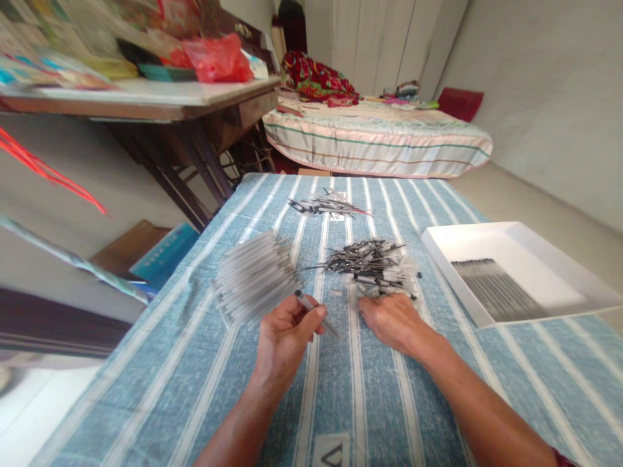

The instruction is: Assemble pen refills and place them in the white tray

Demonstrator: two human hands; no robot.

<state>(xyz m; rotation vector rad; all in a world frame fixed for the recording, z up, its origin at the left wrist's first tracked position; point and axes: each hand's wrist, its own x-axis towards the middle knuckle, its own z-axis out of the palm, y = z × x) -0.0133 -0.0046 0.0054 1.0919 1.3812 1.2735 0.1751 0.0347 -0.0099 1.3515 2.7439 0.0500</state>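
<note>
My left hand (287,334) is closed around a thin clear pen barrel (316,312) that sticks out to the right over the blue striped cloth (360,395). Just left of it lies a fanned pile of clear barrels (256,275). My right hand (392,321) rests palm down with fingers curled at the near edge of a heap of dark pen refills and tips (372,263); what its fingers grip is hidden.
A white tray (516,240) holding a row of finished pens sits at the right. A small cluster of dark parts (326,206) lies farther back. A cluttered wooden table (146,97) stands at left, a bed (379,136) behind.
</note>
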